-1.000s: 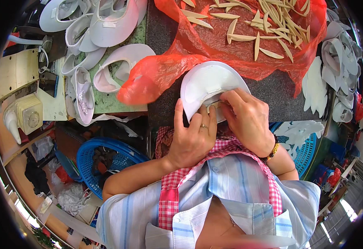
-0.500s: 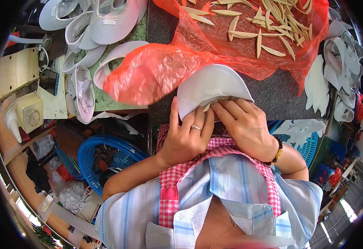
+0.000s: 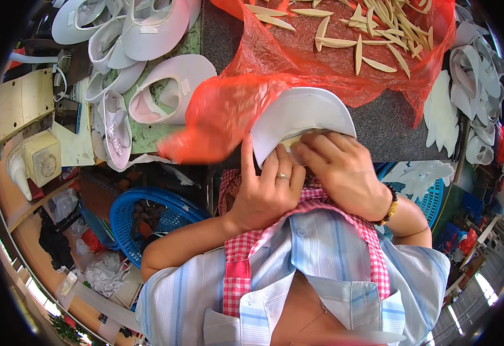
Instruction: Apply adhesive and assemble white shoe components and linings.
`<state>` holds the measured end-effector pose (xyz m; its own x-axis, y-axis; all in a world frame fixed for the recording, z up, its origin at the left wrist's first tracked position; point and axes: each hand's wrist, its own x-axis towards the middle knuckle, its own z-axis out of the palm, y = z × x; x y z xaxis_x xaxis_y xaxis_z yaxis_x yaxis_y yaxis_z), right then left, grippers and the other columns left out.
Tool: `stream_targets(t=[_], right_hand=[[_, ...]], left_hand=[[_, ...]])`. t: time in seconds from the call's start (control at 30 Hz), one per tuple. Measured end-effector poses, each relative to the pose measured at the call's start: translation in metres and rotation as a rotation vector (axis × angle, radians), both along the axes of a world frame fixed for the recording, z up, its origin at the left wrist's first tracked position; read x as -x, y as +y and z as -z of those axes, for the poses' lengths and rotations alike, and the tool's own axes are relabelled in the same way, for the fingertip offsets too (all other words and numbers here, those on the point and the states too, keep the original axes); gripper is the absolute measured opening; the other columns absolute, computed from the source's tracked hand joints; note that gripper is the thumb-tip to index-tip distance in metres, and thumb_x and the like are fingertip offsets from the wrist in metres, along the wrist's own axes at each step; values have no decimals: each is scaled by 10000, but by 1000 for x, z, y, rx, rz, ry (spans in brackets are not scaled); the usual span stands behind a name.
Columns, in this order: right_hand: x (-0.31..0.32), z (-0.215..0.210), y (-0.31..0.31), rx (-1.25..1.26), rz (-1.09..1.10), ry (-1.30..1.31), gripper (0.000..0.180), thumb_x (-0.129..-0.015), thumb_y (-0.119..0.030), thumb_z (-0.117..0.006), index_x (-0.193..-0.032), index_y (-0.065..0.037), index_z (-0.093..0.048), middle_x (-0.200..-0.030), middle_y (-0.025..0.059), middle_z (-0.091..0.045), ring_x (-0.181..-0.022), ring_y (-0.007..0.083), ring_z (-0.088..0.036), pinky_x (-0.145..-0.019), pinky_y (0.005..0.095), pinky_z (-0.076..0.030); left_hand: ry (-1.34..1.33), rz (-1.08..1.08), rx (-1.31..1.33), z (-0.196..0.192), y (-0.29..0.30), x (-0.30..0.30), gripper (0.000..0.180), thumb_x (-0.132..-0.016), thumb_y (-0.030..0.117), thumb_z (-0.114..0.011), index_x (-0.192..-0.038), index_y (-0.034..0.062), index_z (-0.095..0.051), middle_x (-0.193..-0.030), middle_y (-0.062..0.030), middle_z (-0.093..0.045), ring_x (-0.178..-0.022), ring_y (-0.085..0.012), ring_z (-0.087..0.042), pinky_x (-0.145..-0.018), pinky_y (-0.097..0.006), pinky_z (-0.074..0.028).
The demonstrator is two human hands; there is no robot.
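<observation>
Left hand: The left hand (image 3: 266, 193) gripped the near left edge of the white visor brim (image 3: 299, 118), fingers curled onto its underside and thumb raised along its left rim. A ring sat on one finger.
Right hand: The right hand (image 3: 344, 173) was closed on the near middle of the same brim, fingertips pressing a thin tan strip (image 3: 293, 140) against its lower edge. A beaded bracelet (image 3: 390, 206) circled the wrist.
Brim position: The brim was held curved, just above the near edge of the dark table (image 3: 402, 124), directly in front of the person's chest and between both hands.
Red plastic sheet: A red plastic sheet (image 3: 275, 63) lay spread on the table behind the brim; its loose left corner hung down beside the brim and touched it.
Tan strips: Many pointed tan strips (image 3: 373, 29) lay scattered on the sheet, well apart from the hands.
Finished visors: A pile of white visors (image 3: 142, 34) rested to the left on a green mat (image 3: 142, 135).
Cut pieces: White cut pieces (image 3: 442, 112) were stacked at the table's right end.
Baskets: A blue basket (image 3: 148, 210) stood below the table on the left; another blue basket (image 3: 433, 199) was partly visible on the right.
Clothing: A striped blue shirt (image 3: 321, 271) with a red checked apron strap (image 3: 237, 265) filled the lower frame.
</observation>
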<state>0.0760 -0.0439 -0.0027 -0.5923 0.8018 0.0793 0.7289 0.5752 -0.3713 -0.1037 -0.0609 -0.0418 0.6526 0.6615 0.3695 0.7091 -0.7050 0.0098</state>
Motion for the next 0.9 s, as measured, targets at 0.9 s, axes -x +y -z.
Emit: stream_targets(t=[0.9], right_hand=[[-49, -20, 23, 447, 161, 1046, 243, -856, -193, -666, -971, 19, -635, -977, 54, -603, -889, 116, -549, -790, 259, -441]], left_hand=[[-1177, 134, 1095, -48, 25, -7, 285, -824, 77, -718, -1073, -34, -636, -1049, -129, -666, -952, -240, -648, -849, -335, -493]])
